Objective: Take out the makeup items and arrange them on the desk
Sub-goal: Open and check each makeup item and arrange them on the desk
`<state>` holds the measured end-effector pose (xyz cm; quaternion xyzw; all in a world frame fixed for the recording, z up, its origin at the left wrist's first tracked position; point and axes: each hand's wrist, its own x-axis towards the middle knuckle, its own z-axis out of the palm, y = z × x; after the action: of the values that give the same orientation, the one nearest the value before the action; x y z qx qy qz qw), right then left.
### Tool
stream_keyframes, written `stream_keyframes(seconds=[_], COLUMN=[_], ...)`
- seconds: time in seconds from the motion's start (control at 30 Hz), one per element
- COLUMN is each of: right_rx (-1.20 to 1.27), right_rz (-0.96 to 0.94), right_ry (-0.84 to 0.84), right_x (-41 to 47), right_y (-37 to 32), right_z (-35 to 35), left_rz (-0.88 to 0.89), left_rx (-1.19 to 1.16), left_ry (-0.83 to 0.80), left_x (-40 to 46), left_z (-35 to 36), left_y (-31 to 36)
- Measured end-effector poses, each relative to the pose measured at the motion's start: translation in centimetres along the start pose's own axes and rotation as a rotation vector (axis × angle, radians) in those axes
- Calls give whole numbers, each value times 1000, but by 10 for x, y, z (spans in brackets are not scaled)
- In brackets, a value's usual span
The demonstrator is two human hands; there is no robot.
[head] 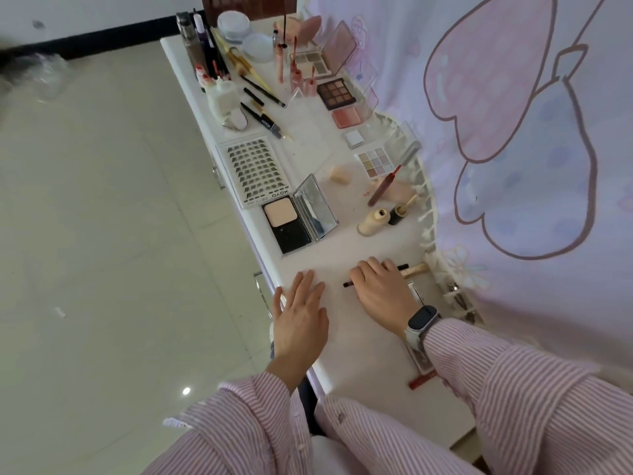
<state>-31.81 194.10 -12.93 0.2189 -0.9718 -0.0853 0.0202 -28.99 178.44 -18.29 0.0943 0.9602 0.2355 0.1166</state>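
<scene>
Already the right hand (378,289) has its fingers curled over a dark pencil (349,283), setting it on the desk (359,341) near the front edge — its tip pokes out left of the knuckles, its other end shows past them. The left hand (301,313) lies flat beside it, fingers straight and holding nothing, at the desk's rim.

Just past the pencil sits an open compact (294,221); beyond the compact, a lash tray (257,173), two small bottles (373,219), a red tube (382,188) and a sponge (339,174). Further off lie several palettes (335,94), brushes and lip tubes.

Judging from this spread, most items are out and arranged — the task looks near its end. No bag or case shows, so how many remain cannot be told. A red stick (423,380) and a flat item half hidden under the right sleeve may need straightening.
</scene>
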Motion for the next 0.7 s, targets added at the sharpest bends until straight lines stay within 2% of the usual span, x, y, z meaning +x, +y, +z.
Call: stream_keyframes(seconds=[0.1, 0.23, 0.3, 0.37, 0.5, 0.63, 0.7], right_rx=[296, 994, 1311, 1480, 1514, 1135, 1080], right_rz=[59, 449, 649, 738, 729, 623, 613], right_ry=[208, 433, 432, 387, 302, 197, 161], right_x=[-2, -9, -13, -17, -26, -36, -38], right_y=[3, -2, -4, -6, -14, -16, -16], right_z=[-12, -47, -58, -64, -67, -62, -61], left_rz=[-70, -39, 28, 105, 249, 281, 264], left_rx=[-121, -415, -485, -482, -348, -287, -282], left_ry=[72, 210, 208, 229, 244, 146, 85], left_x=[-1, -9, -14, -17, -21, -25, -26], left_z=[-12, -31, -41, -50, -64, -69, -68], left_y=[3, 12, 20, 27, 36, 36, 35])
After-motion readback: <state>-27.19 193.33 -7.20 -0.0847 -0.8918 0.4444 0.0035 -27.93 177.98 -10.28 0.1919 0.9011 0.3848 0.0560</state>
